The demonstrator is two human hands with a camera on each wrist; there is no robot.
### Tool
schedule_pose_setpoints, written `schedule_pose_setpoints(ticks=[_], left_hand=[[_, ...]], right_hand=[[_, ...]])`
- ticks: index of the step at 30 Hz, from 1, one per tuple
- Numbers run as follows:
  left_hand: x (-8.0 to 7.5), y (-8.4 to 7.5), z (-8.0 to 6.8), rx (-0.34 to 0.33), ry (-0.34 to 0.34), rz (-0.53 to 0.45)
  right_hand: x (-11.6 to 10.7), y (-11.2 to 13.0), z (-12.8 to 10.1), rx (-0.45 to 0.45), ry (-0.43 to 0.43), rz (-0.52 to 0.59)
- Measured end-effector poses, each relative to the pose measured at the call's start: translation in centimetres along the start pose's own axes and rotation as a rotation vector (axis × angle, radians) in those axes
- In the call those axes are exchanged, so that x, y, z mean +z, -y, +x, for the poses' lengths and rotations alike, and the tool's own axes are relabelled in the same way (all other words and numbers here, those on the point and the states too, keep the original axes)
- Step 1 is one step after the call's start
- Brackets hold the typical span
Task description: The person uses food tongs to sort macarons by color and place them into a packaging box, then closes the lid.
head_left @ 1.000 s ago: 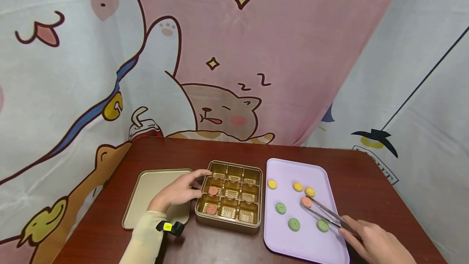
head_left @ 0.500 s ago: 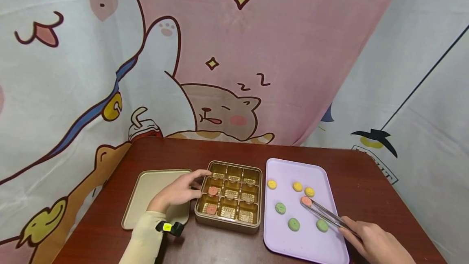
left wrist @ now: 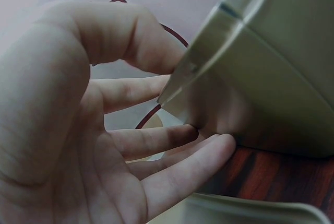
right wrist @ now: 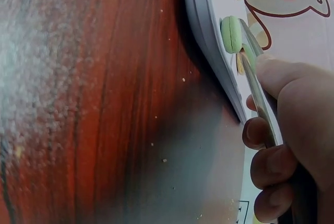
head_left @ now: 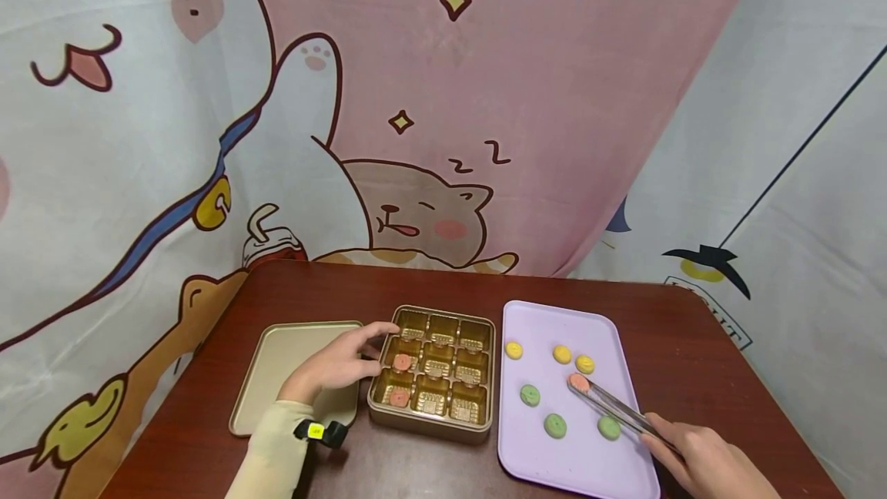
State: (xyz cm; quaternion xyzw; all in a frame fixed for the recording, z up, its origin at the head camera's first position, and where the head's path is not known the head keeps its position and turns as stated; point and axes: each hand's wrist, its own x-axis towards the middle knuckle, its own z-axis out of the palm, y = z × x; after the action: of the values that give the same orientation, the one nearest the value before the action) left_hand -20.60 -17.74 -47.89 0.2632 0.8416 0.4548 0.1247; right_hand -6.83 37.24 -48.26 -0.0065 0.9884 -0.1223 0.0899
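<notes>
Nothing has shifted: tongs (head_left: pixel 613 406) still pinch the pink cookie (head_left: pixel 578 382).

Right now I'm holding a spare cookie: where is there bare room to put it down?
The gold box has seven bare cells; only the two left-column cells nearest the person hold pink cookies. The lid left of it is bare beyond the left hand. The purple tray is free along its far edge; its middle is crowded with cookies and tongs.
</notes>
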Motion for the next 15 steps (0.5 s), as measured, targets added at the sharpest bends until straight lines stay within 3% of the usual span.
schedule_pose_setpoints(ticks=[15], left_hand=[[-0.04, -0.14, -0.03, -0.002, -0.001, 0.005]], right_hand=[[0.62, 0.54, -0.55, -0.031, -0.112, -0.006]])
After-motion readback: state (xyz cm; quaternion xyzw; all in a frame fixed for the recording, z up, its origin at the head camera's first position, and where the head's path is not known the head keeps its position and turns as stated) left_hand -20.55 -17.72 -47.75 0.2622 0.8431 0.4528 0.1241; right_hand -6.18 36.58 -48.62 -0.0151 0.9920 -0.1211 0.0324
